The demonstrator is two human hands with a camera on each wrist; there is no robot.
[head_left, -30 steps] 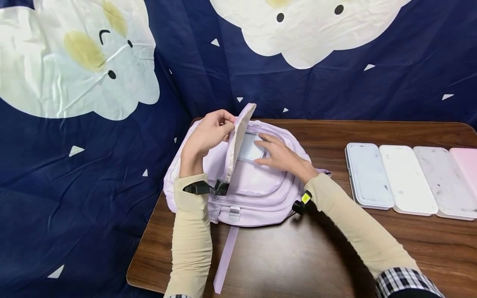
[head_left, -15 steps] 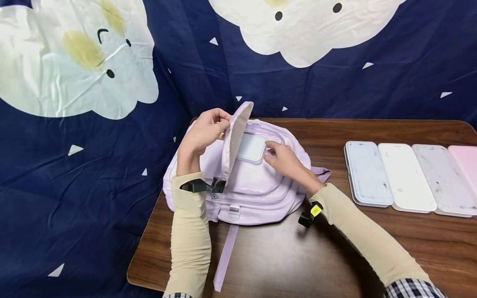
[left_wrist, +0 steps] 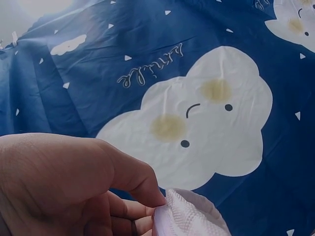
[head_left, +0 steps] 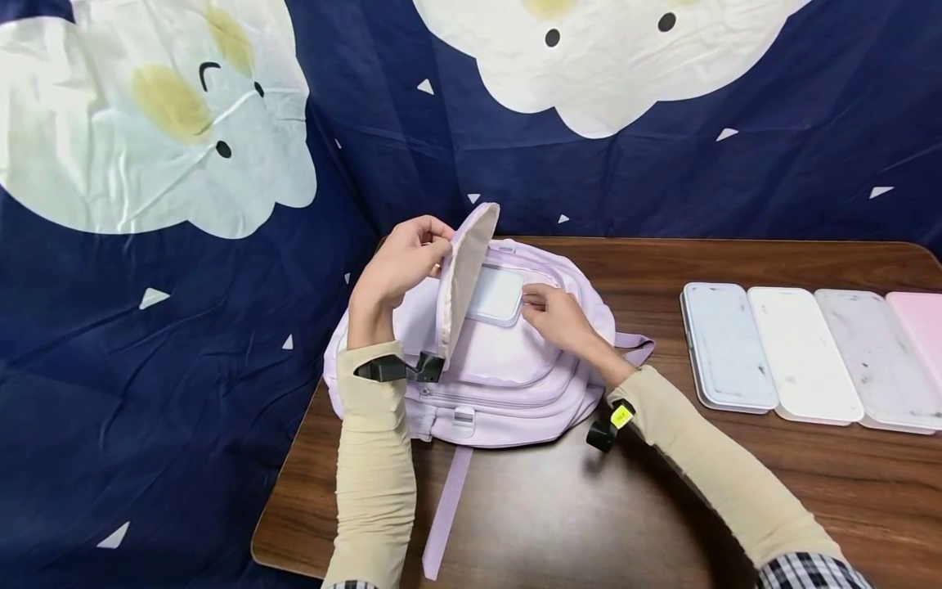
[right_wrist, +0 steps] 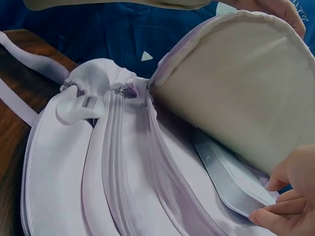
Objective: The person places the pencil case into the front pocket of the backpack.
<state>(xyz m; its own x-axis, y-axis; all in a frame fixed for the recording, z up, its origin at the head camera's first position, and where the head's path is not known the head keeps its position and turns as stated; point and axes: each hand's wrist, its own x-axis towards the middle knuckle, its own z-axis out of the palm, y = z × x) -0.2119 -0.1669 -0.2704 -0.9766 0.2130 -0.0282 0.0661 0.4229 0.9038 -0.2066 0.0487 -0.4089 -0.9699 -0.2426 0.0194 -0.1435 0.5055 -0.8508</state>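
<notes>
A lilac backpack [head_left: 508, 352] lies on the table with its front pocket unzipped. My left hand [head_left: 405, 262] pinches the edge of the pocket flap [head_left: 467, 258] between thumb and fingers and holds it raised, its pale lining facing right. Inside the pocket is a flat, pale blue case [head_left: 496, 294] with rounded corners, its left part hidden behind the flap. With curled fingers, my right hand [head_left: 562, 315] grips the right end of this case. In the right wrist view, fingertips [right_wrist: 256, 216] meet the end of the case [right_wrist: 231, 177] below the flap.
To the right, several flat cases lie side by side: pale blue [head_left: 728, 348], white [head_left: 805, 352], greyish [head_left: 879, 356] and pink [head_left: 923, 323]. A lilac strap [head_left: 447, 515] trails toward the table's front edge. Navy curtains [head_left: 648, 180] with clouds stand behind and left.
My right hand has drawn back from over the case to its right end, the fingers going from spread to curled. The left hand has shifted slightly left with the flap, exposing more of the case.
</notes>
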